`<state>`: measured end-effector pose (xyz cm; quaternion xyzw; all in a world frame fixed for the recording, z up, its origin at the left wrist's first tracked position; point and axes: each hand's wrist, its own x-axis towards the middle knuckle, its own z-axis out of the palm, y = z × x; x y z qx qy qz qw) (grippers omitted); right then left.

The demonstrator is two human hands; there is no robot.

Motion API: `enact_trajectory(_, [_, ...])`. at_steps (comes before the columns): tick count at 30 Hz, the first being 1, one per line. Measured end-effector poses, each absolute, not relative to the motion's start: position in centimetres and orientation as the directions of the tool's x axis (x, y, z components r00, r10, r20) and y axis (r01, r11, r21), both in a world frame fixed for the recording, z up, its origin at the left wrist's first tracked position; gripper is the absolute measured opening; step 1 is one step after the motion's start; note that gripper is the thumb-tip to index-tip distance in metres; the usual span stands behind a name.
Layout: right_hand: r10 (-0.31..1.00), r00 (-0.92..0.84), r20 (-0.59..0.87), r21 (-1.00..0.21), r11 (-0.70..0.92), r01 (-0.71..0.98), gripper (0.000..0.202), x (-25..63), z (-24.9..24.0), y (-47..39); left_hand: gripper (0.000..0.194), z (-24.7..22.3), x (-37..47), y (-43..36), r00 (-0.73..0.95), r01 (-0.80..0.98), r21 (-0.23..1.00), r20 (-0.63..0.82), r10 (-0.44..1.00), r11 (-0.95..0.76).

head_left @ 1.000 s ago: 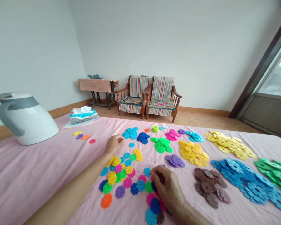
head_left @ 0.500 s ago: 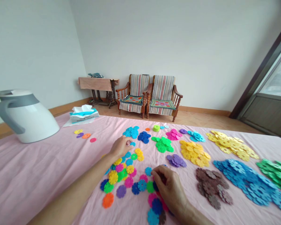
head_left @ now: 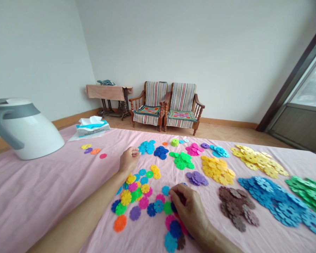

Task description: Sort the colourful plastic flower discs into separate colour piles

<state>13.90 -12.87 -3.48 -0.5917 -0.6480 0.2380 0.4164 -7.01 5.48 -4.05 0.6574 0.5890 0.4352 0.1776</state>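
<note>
My left hand (head_left: 129, 159) is at the left edge of a light blue disc pile (head_left: 146, 147), its thumb and fingers pinched together; whatever is between them is too small to make out. Below it lie loose notched discs in mixed colours, among them a yellow disc (head_left: 126, 197) and an orange disc (head_left: 120, 223). My right hand (head_left: 185, 202) rests over the right part of these loose discs, fingers curled together beside a blue disc (head_left: 165, 190). The space under its fingers is hidden. A dark blue pile (head_left: 161, 152) and a bright green pile (head_left: 183, 160) lie between and beyond the hands.
Purple (head_left: 197, 178), yellow (head_left: 218, 170), brown (head_left: 235, 205), large blue (head_left: 284, 200) and green piles (head_left: 309, 193) spread rightward on the pink cloth (head_left: 76, 186). A white jug (head_left: 33, 130) and tissue pack (head_left: 92, 127) stand left. Two chairs (head_left: 180, 116) stand beyond.
My left hand has shifted left and up to the light blue pile's edge. The blue disc that was at its fingertips no longer shows there. My right hand has barely moved.
</note>
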Motion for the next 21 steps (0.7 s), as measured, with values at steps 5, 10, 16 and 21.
enact_trajectory(5, [0.965,0.042,0.258,-0.804,0.190,0.564,0.024,13.9,-3.4,-12.8,0.015,-2.7,-6.1,3.8,0.139,0.600,0.709,0.365,0.921,-0.372])
enact_trajectory(10, [0.962,0.042,0.269,-0.793,0.197,0.576,0.022,13.9,-3.6,-12.7,0.018,-1.7,-4.1,1.6,0.534,0.562,0.594,0.271,0.801,-0.576])
enact_trajectory(16, [0.956,0.042,0.290,-0.778,0.209,0.592,0.021,13.9,-3.6,-12.7,0.020,-1.2,-3.5,0.5,0.564,0.644,0.462,0.252,0.786,-0.610])
enact_trajectory(21, [0.954,0.044,0.296,-0.775,0.213,0.595,0.021,13.9,-3.6,-12.6,0.017,-1.4,-3.4,0.3,0.601,0.631,0.377,0.316,0.734,-0.679])
